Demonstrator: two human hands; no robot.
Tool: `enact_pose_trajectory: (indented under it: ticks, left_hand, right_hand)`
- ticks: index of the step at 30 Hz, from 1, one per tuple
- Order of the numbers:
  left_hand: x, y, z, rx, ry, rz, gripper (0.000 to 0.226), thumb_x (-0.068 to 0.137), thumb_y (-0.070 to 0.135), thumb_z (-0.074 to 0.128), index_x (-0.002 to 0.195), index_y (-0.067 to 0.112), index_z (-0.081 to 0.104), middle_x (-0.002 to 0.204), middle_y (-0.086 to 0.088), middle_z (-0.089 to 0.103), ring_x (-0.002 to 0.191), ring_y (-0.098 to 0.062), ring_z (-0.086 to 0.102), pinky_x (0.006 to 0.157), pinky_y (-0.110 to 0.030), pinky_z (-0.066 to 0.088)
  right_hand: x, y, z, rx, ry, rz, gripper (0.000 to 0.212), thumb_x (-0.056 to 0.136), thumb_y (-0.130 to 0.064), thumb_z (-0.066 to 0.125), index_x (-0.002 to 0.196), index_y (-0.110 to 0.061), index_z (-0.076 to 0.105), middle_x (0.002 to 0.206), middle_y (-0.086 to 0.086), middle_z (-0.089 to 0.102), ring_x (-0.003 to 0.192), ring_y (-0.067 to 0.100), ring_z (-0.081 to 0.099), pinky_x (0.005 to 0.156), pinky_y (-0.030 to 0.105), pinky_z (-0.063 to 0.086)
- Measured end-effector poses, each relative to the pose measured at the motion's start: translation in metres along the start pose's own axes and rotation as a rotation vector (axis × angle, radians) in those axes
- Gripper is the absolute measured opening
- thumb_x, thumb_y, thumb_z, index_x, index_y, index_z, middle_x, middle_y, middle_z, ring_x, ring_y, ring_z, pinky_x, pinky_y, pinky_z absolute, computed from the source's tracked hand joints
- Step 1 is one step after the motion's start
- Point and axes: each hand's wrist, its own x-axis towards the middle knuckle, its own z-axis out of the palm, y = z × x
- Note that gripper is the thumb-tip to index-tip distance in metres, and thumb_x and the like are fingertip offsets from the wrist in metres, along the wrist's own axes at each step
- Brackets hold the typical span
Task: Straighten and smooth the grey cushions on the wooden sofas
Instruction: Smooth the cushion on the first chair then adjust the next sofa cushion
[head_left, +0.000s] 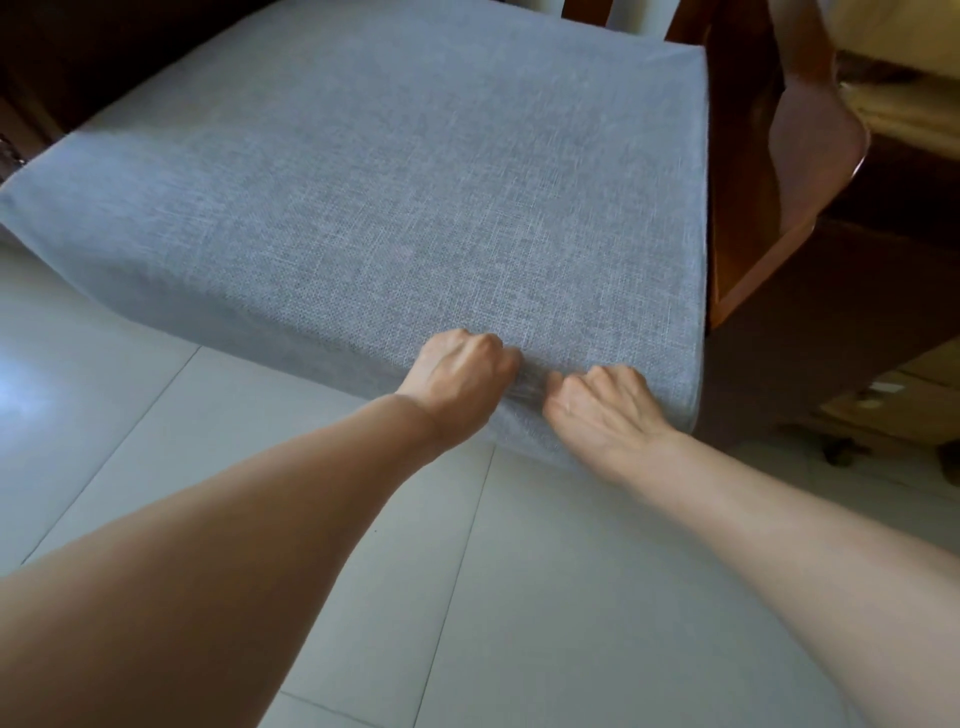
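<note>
A large grey woven cushion (405, 197) lies flat on a wooden sofa and fills the upper middle of the head view. My left hand (460, 371) and my right hand (605, 402) sit side by side on its front edge, near the front right corner. Both hands are curled into fists that pinch the grey fabric, and a small bunched fold shows between them. My fingertips are hidden inside the fabric. The top of the cushion looks flat and even.
The sofa's polished wooden armrest (769, 171) stands right of the cushion. Pale floor tiles (519, 597) spread below and to the left. A dark wooden piece (31, 88) is at the far left. Low clutter (883, 410) lies on the floor at the right.
</note>
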Motion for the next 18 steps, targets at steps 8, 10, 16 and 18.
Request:
enact_pose_trajectory:
  ticks: [8,10,16,18]
  left_hand:
    - [-0.008,0.002,-0.011,0.073,-0.027,0.076,0.03,0.084,-0.002,0.048,0.106,0.013,0.059,0.104,-0.005,0.064,0.096,-0.028,0.06,0.065,-0.03,0.034]
    - [-0.016,0.003,-0.012,0.069,-0.041,0.09,0.03,0.084,-0.003,0.047,0.106,0.014,0.059,0.104,-0.005,0.064,0.096,-0.028,0.06,0.065,-0.029,0.034]
    - [-0.052,0.012,-0.021,0.07,-0.129,0.126,0.03,0.084,-0.001,0.048,0.107,0.013,0.058,0.106,-0.005,0.064,0.099,-0.029,0.061,0.065,-0.031,0.034]
    - [-0.066,0.015,-0.022,0.053,-0.153,0.128,0.03,0.083,-0.002,0.048,0.108,0.012,0.058,0.107,-0.006,0.063,0.101,-0.031,0.06,0.066,-0.032,0.035]
  right_hand:
    - [-0.007,-0.006,-0.005,0.039,0.013,0.055,0.031,0.096,-0.006,0.03,0.107,-0.005,0.059,0.104,0.013,0.064,0.095,0.031,0.061,0.061,0.03,0.029]
    - [-0.012,-0.011,-0.008,0.015,-0.002,0.017,0.031,0.096,-0.005,0.03,0.107,-0.006,0.059,0.103,0.011,0.064,0.095,0.031,0.061,0.052,0.029,0.024]
    - [-0.039,-0.035,-0.02,-0.047,-0.077,-0.094,0.033,0.096,-0.003,0.03,0.11,-0.007,0.059,0.106,0.009,0.062,0.099,0.032,0.062,0.044,0.029,0.016]
    - [-0.049,-0.044,-0.022,-0.035,-0.089,-0.113,0.033,0.096,-0.003,0.03,0.11,-0.007,0.059,0.107,0.01,0.062,0.099,0.032,0.062,0.044,0.028,0.016]
